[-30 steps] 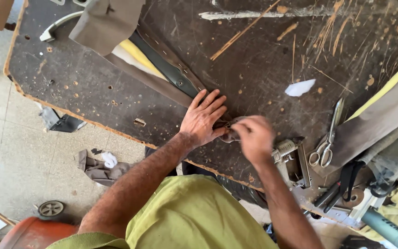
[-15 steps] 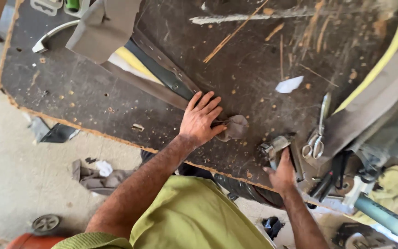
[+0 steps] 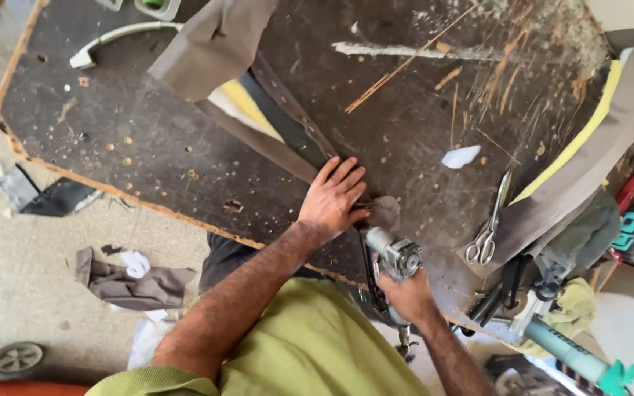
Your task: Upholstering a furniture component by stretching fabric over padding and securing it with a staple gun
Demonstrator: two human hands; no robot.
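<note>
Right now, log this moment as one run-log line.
left hand: flat on grey fabric strip | right hand: grips staple gun | scissors: idle on worktable

Bare dark tabletop [image 3: 148,154] left of the left hand [image 3: 332,198]; scissors [image 3: 487,233] and grey fabric [image 3: 588,183] rightward.

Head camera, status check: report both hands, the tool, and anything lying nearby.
Left hand flat on grey fabric strip. Right hand grips metal staple gun, nose at the fabric end. Scissors lie apart, to the right.
</note>
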